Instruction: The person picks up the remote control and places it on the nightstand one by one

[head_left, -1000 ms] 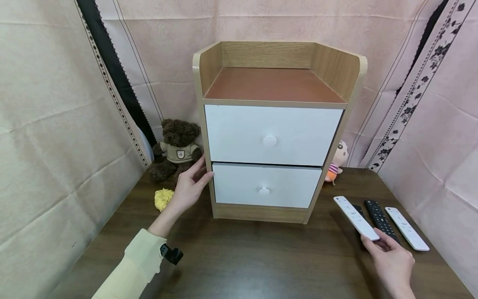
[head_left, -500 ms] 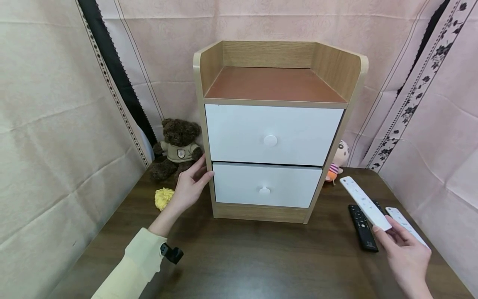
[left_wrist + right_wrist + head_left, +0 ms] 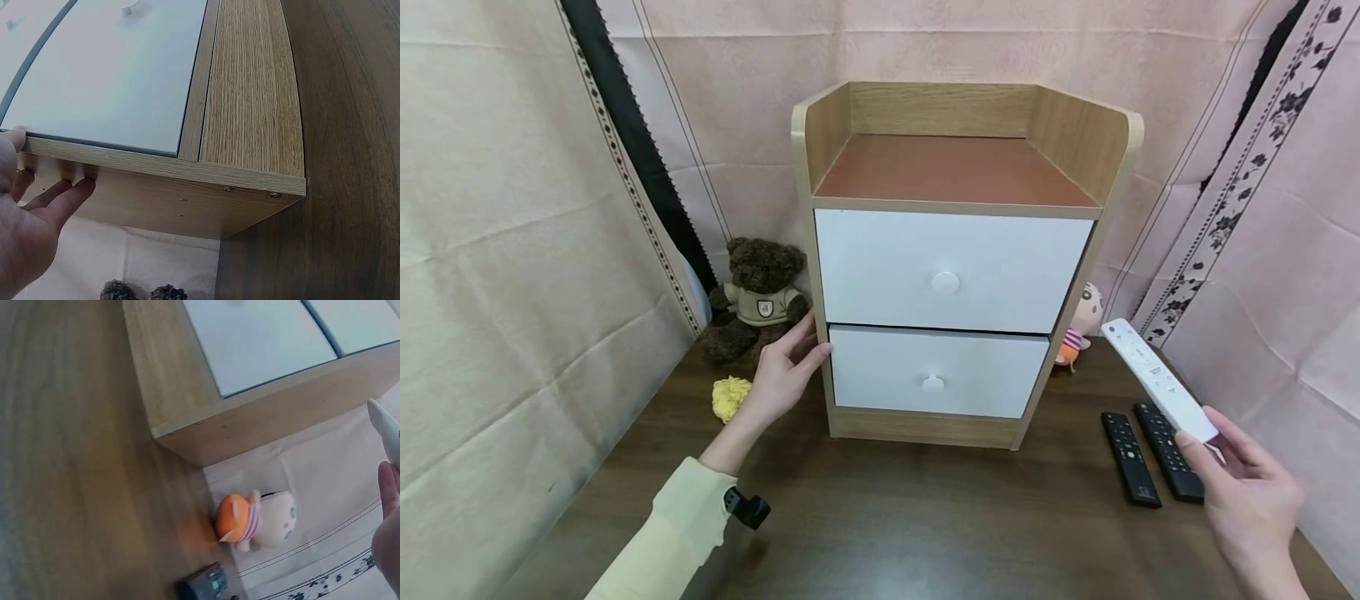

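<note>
A small two-drawer cabinet (image 3: 925, 427) with a wood-grain frame and white drawer fronts stands on the dark table. My left hand (image 3: 781, 375) rests against its left side, fingers fairly straight. In the left wrist view, the fingertips (image 3: 81, 186) touch the side panel and the thumb lies at the front edge. Raised over the table at the right, a white remote control (image 3: 1157, 379) is pinched by its near end in my right hand (image 3: 1255, 492). Two black remotes lie below it, a smaller one (image 3: 1131, 458) and a larger one (image 3: 1168, 454).
A brown teddy bear (image 3: 763, 287) sits left of the cabinet, with a crumpled yellow thing (image 3: 728, 398) before it. A plush doll (image 3: 1078, 329) is partly hidden behind the cabinet's right side. Pale curtains (image 3: 962, 42) surround the table (image 3: 925, 525).
My right hand has moved rightward and slightly away with the white remote, uncovering both black remotes and hiding most of the other white remote. The left hand stays in place.
</note>
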`<action>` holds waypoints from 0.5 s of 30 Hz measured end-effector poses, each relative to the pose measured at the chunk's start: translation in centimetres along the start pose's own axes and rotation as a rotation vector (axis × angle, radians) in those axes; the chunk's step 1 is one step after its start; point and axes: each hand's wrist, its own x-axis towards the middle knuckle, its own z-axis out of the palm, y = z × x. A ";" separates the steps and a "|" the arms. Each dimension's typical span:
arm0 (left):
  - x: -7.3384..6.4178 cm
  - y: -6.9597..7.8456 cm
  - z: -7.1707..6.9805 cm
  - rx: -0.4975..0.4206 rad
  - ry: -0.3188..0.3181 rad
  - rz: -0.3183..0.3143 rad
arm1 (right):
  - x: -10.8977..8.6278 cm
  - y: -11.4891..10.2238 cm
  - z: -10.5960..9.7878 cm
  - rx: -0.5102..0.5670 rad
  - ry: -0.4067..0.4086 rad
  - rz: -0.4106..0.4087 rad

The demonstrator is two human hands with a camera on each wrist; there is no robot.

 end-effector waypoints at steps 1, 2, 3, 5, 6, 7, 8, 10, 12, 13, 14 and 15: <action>0.0 0.0 0.0 -0.004 -0.001 0.003 | 0.0 -0.3 0.1 0.004 -0.008 -0.010; 0.0 0.0 0.0 -0.006 -0.002 0.003 | 0.1 -0.5 0.3 0.009 -0.016 -0.020; 0.1 0.0 0.0 -0.010 -0.003 0.003 | 0.1 -0.7 0.4 0.013 -0.019 -0.021; 0.1 0.1 -0.1 -0.010 -0.004 0.003 | 0.1 -1.1 0.7 0.036 -0.030 -0.041; 0.0 0.1 -0.1 -0.010 -0.005 0.003 | 0.2 -1.3 0.8 0.041 -0.029 -0.043; 0.0 0.2 -0.1 -0.011 -0.006 0.001 | 0.2 -1.5 0.9 0.056 -0.030 -0.044; 0.0 0.2 -0.1 -0.011 -0.008 -0.002 | 0.3 -1.6 1.0 0.076 -0.032 -0.047; 0.0 0.1 -0.1 -0.014 -0.009 -0.005 | 0.4 -1.9 1.1 0.111 -0.033 -0.057; 0.0 0.1 -0.1 -0.018 -0.011 -0.008 | 0.6 -2.3 1.3 0.119 -0.024 -0.063; 0.0 0.1 -0.1 -0.019 -0.011 -0.010 | 0.7 -2.5 1.4 0.120 -0.024 -0.073; 0.0 0.1 0.0 -0.020 -0.012 -0.012 | 0.7 -2.7 1.5 0.126 -0.028 -0.086; 0.0 0.1 0.0 -0.023 -0.013 -0.012 | 0.7 -2.9 1.6 0.133 -0.033 -0.100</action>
